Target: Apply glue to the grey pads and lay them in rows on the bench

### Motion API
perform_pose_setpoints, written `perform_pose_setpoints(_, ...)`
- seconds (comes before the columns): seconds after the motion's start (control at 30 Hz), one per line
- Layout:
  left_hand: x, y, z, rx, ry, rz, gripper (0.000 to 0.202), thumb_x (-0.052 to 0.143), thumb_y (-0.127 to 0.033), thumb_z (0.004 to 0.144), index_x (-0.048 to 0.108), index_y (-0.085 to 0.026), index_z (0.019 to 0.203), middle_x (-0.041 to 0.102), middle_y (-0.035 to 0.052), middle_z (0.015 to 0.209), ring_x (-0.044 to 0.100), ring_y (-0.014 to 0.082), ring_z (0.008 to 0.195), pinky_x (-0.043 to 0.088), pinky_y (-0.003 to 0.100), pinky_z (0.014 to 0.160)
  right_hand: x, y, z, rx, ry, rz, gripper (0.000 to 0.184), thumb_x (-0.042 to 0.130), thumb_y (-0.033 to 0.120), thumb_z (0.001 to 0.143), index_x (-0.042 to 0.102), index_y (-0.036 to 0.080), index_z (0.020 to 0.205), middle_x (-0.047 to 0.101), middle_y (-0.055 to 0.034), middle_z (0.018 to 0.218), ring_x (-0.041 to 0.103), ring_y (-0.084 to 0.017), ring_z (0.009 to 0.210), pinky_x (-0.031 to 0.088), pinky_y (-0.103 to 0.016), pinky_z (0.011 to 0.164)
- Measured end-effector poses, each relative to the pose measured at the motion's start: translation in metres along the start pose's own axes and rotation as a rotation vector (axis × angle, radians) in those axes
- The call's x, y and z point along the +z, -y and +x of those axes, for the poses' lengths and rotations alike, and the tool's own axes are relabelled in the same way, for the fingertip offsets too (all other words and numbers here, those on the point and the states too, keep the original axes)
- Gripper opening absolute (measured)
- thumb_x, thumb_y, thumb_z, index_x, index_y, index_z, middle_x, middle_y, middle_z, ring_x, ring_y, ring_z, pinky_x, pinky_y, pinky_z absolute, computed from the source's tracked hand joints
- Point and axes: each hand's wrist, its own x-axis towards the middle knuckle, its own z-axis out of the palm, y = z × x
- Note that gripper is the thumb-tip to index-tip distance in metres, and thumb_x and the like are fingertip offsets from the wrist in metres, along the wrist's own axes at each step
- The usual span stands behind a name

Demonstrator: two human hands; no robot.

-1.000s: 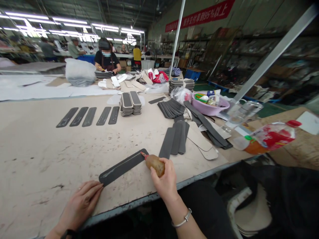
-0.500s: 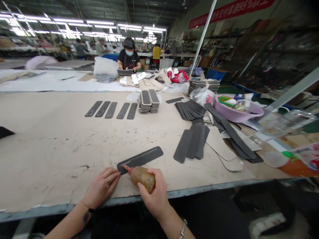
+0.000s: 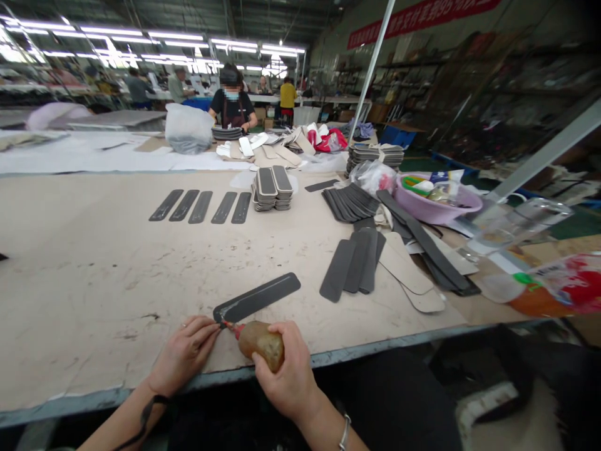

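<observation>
A bottle (image 3: 263,344) is held in the right hand (image 3: 288,373), its red tip (image 3: 237,330) by the left end of a dark strip (image 3: 258,298). The strip is laid on the table (image 3: 117,300) and touched by the left hand (image 3: 185,349); whether it is pinched cannot be told.

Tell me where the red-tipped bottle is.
Low in the head view, the bottle is in the right hand, its red tip at the left end of the dark strip, near the left hand.
</observation>
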Motion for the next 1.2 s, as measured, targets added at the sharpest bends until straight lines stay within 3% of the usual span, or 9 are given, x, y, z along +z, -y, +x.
perform_pose_setpoints(0.47, 0.000, 0.005, 0.004, 0.085, -0.092, 0.070, 0.028, 0.048, -0.031, 0.092, 0.072, -0.020, 0.085, 0.070, 0.0054, 0.089, 0.065, 0.0156, 0.081, 0.053, 0.024, 0.080, -0.069, -0.042, 0.023, 0.097, -0.315, -0.388, 0.030, 0.059, 0.024, 0.077, 0.049, 0.021, 0.105, 0.055, -0.0070, 0.094, 0.057, -0.025, 0.088, 0.051, -0.040, 0.075)
perform_pose_setpoints(0.6, 0.000, 0.008, 0.004, 0.111, -0.089, 0.067, 0.025, 0.049, -0.030, 0.091, 0.072, -0.019, 0.086, 0.071, 0.0051, 0.089, 0.066, 0.0154, 0.082, 0.053, 0.024, 0.081, -0.060, -0.036, 0.023, 0.051, -0.321, -0.281, 0.031, 0.059, 0.023, 0.077, 0.048, 0.021, 0.106, 0.055, -0.0063, 0.094, 0.057, -0.024, 0.087, 0.051, -0.039, 0.076)
perform_pose_setpoints(0.73, 0.002, 0.010, 0.004, 0.094, -0.077, 0.041, 0.025, 0.051, -0.031, 0.091, 0.072, -0.020, 0.086, 0.071, 0.0046, 0.088, 0.066, 0.0152, 0.082, 0.054, 0.024, 0.082, -0.032, -0.018, 0.017, -0.003, -0.198, -0.092, 0.035, 0.059, 0.019, 0.074, 0.047, 0.021, 0.107, 0.054, -0.0050, 0.094, 0.057, -0.021, 0.084, 0.051, -0.036, 0.074)
perform_pose_setpoints(0.87, 0.002, 0.010, 0.004, 0.069, -0.066, 0.025, 0.026, 0.050, -0.034, 0.091, 0.071, -0.021, 0.086, 0.071, 0.0050, 0.088, 0.066, 0.0162, 0.081, 0.055, 0.025, 0.079, -0.015, -0.011, 0.014, -0.041, -0.112, -0.068, 0.036, 0.058, 0.015, 0.071, 0.048, 0.021, 0.106, 0.053, -0.0048, 0.092, 0.056, -0.021, 0.083, 0.051, -0.035, 0.073)
perform_pose_setpoints(0.97, 0.001, 0.008, 0.005, 0.074, -0.074, 0.019, 0.023, 0.051, -0.031, 0.090, 0.070, -0.021, 0.087, 0.071, 0.0051, 0.087, 0.066, 0.0167, 0.081, 0.056, 0.026, 0.078, -0.022, -0.018, 0.018, 0.002, -0.140, -0.136, 0.035, 0.058, 0.015, 0.073, 0.049, 0.021, 0.106, 0.054, -0.0052, 0.092, 0.057, -0.022, 0.084, 0.051, -0.036, 0.074)
perform_pose_setpoints(1.2, -0.002, 0.005, 0.011, 0.089, -0.120, 0.008, 0.021, 0.052, -0.033, 0.089, 0.069, -0.022, 0.084, 0.070, 0.0039, 0.084, 0.066, 0.0171, 0.078, 0.057, 0.027, 0.076, -0.052, -0.044, 0.029, 0.116, -0.353, -0.259, 0.032, 0.060, 0.022, 0.075, 0.050, 0.020, 0.106, 0.056, -0.0058, 0.095, 0.058, -0.023, 0.088, 0.050, -0.038, 0.078)
